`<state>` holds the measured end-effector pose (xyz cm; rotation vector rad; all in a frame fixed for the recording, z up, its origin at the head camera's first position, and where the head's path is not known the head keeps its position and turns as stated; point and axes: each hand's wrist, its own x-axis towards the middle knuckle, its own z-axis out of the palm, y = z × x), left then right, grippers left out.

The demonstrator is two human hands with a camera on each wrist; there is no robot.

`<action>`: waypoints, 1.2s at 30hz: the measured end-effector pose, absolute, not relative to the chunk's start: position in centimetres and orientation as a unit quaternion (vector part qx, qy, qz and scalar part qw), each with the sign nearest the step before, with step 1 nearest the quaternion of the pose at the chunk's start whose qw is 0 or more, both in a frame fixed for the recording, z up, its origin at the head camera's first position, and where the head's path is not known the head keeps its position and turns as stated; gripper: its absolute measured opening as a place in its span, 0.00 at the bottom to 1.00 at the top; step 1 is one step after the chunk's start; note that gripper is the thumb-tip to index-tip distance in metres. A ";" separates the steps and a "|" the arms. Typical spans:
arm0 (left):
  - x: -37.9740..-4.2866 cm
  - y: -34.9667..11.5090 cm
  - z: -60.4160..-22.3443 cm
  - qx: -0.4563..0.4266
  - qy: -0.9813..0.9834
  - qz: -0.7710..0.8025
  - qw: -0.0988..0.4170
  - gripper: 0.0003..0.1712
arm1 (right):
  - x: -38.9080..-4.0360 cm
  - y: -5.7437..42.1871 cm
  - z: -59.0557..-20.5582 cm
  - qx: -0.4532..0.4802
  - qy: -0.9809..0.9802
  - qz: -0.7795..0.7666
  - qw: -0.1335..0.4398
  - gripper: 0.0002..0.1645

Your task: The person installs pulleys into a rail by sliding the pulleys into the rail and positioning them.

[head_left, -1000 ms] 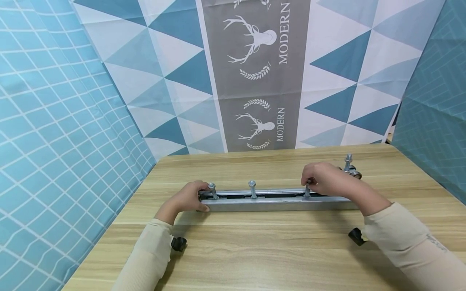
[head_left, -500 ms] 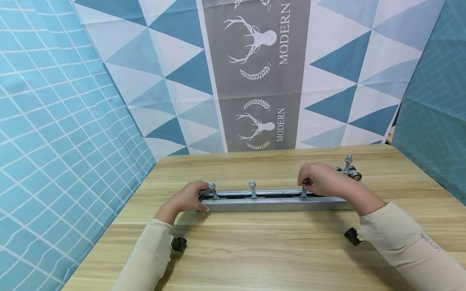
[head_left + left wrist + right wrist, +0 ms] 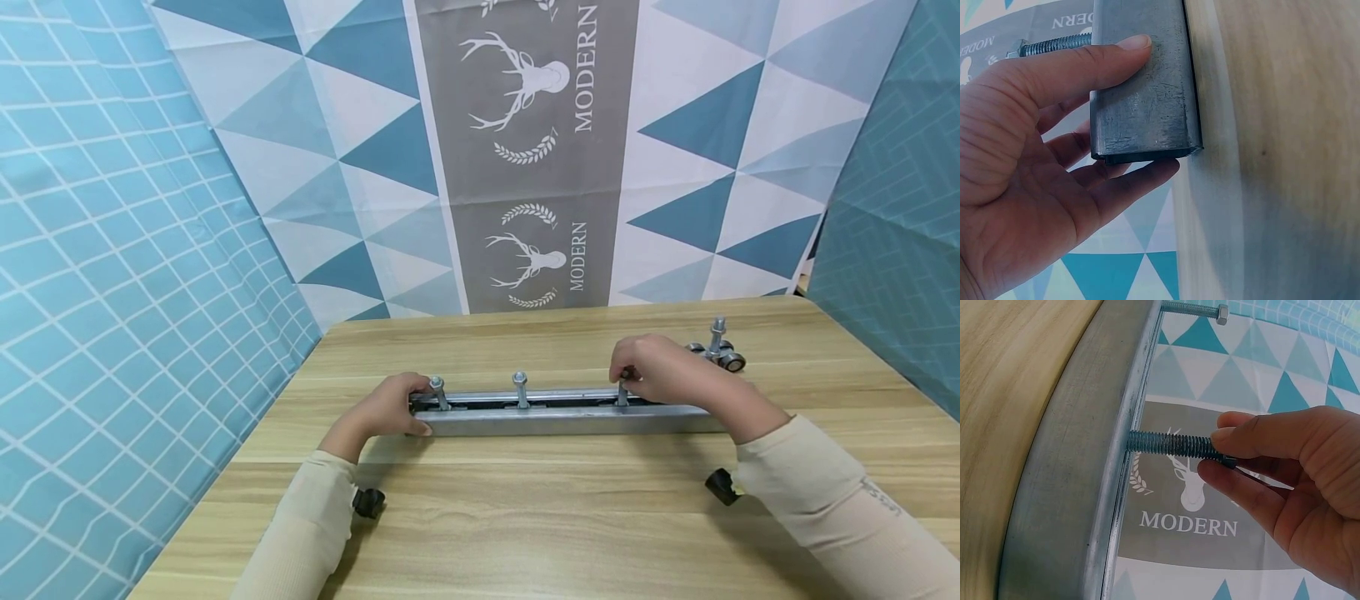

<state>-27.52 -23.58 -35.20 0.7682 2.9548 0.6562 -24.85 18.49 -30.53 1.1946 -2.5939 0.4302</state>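
Observation:
A long grey metal rail [image 3: 570, 419] lies across the wooden table [image 3: 525, 517]. Three threaded bolts stand up from its slot: a left bolt [image 3: 437, 392], a middle bolt [image 3: 519, 388] and a right bolt [image 3: 622, 390]. My left hand [image 3: 390, 408] grips the rail's left end [image 3: 1141, 94], thumb on the near face and fingers behind. My right hand [image 3: 660, 371] pinches the head of the right bolt [image 3: 1172, 445] between thumb and forefinger.
A loose roller piece with an upright bolt [image 3: 717, 348] stands on the table behind my right hand. Patterned cloth walls [image 3: 525, 150] close in the back and both sides. The table's left edge [image 3: 225, 467] runs near my left forearm.
My right hand has slid the right bolt a little to the left along the rail's slot. The left hand and the rail have stayed put.

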 end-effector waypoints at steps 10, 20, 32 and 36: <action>-27.6 -23.5 -35.1 0.245 0.945 0.214 0.012 0.25 | -24.8 18.2 -30.4 0.420 -0.886 0.148 0.126 0.15; -27.6 -23.5 -35.1 0.249 0.945 0.212 0.011 0.24 | -25.0 18.0 -30.7 0.429 -0.880 0.153 0.134 0.15; -27.6 -23.5 -35.2 0.246 0.945 0.214 0.014 0.25 | -25.1 17.9 -30.8 0.432 -0.877 0.160 0.135 0.15; -27.6 -23.6 -35.2 0.245 0.946 0.212 0.014 0.25 | -25.2 17.9 -30.9 0.438 -0.874 0.159 0.138 0.15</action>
